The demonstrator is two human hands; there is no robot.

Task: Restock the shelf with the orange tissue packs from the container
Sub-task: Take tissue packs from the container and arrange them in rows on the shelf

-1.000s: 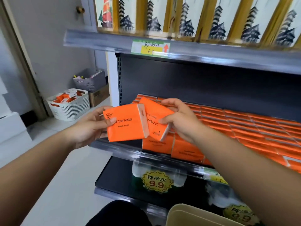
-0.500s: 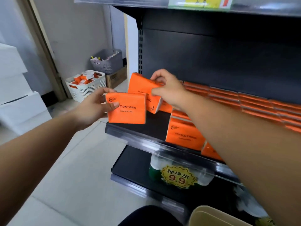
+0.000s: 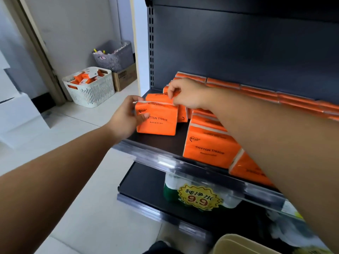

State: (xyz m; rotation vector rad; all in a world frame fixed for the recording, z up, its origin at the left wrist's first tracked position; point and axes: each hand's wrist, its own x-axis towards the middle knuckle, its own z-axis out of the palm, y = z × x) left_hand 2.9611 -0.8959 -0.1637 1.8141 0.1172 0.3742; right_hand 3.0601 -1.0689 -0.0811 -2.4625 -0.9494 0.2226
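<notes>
On the left end of the dark metal shelf, a flat orange tissue pack with the print "COTTON TISSUE" stands upright, facing the front. Whether its lower edge touches the shelf board I cannot tell. The left hand grips this pack at its left edge: the thumb lies on the front face and the fingers are curled behind it. Just behind it on the shelf stands a second orange tissue pack, and the right hand pinches its top edge, with the fingers closed together on the wrapper. Further to the right on the shelf, rows of the same orange packs stand close together, from the clear plastic front rail to the back wall.

Under the shelf, a lower board carries a pack of bottles with a yellow "9.9" sticker. Below the shelf, at the bottom edge of the view, the rim of a beige container shows. Left of the shelf, on the floor by the wall, a white slatted plastic basket holds more orange packs, and a grey plastic basket rests on a brown cardboard box.
</notes>
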